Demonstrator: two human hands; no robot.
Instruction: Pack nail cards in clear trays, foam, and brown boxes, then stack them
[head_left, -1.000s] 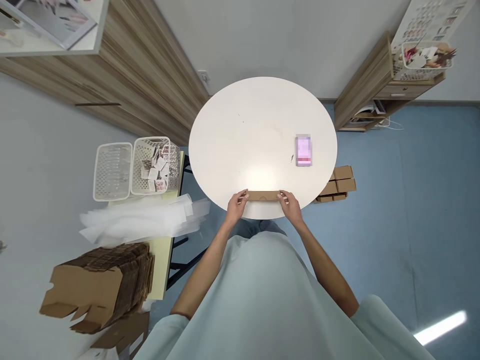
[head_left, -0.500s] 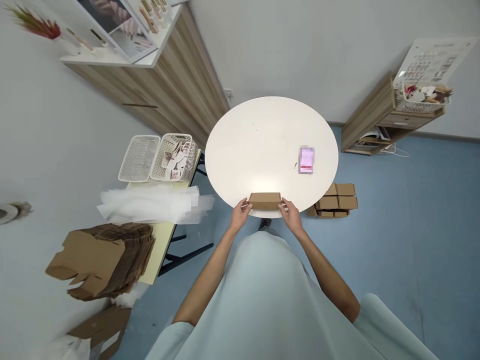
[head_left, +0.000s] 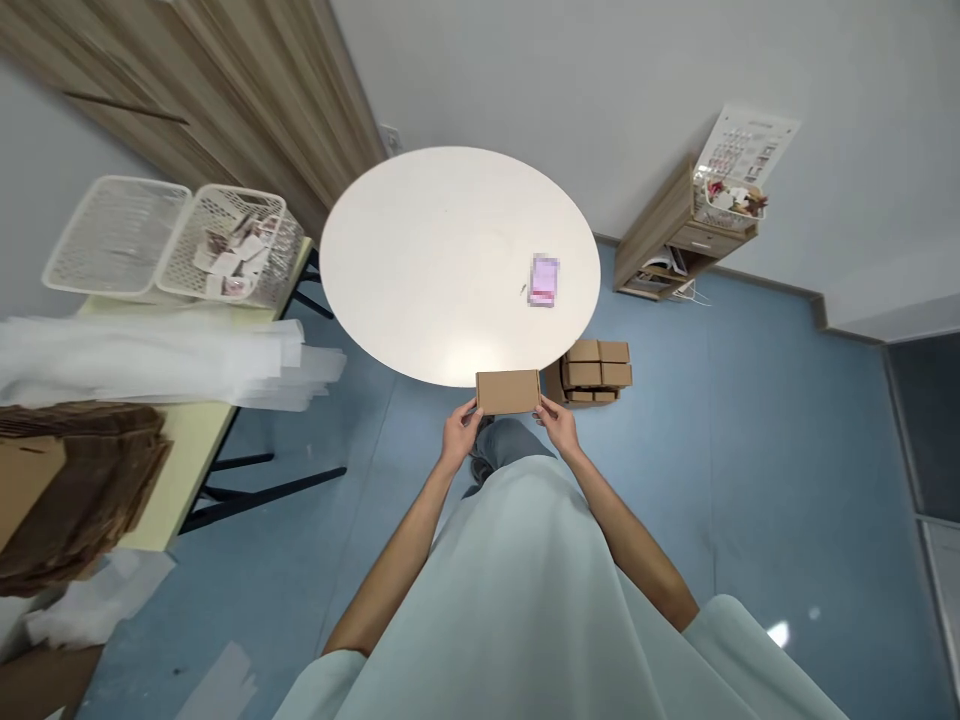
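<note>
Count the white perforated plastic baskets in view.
3: leftmost basket and card-filled basket, side by side at the pale yellow table's far end; right-hand basket, atop the brown wood-grain cabinet. Others may be hidden.

White oval worktop (head_left: 420,260), mostly bare, with a second, laden worktop to its left.
On the white surface, toward the right, lies a small pink-and-purple rectangular item (head_left: 544,280), its face blurred, with a tiny dark mark (head_left: 523,290) just beside it. The pale yellow worktop (head_left: 176,480) bears an openwork white basket (head_left: 277,265) of cards and packets at its far end, overlapping white sheets (head_left: 150,355) in the middle, and a stack of flattened brown cardboard (head_left: 112,480) nearer. Its black legs (head_left: 270,495) stand on the blue floor (head_left: 660,450). Farther right, a wooden shelf unit (head_left: 656,230) carries another white basket (head_left: 709,212), filled with mixed items, on top.
</note>
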